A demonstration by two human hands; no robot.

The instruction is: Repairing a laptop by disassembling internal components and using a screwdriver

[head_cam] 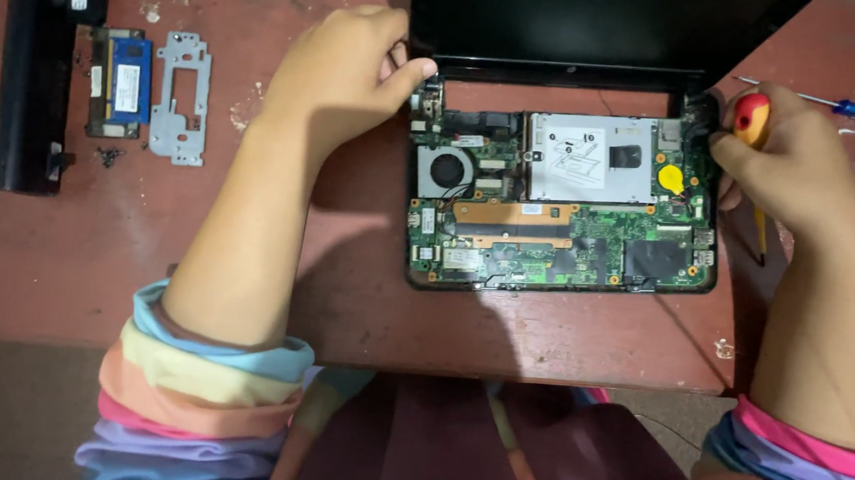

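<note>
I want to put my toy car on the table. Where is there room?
Bare red table lies between the metal bracket and the left hand, and along the near edge in front of the opened laptop. It is crowded on the far left by the black battery and memory card, and on the right around the right hand with its screwdriver.

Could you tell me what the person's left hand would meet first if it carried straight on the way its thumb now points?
Probably the black laptop screen's lower bezel. The left hand rests by the left hinge of the opened laptop base, thumb pointing right along that edge; depth is unclear.
</note>
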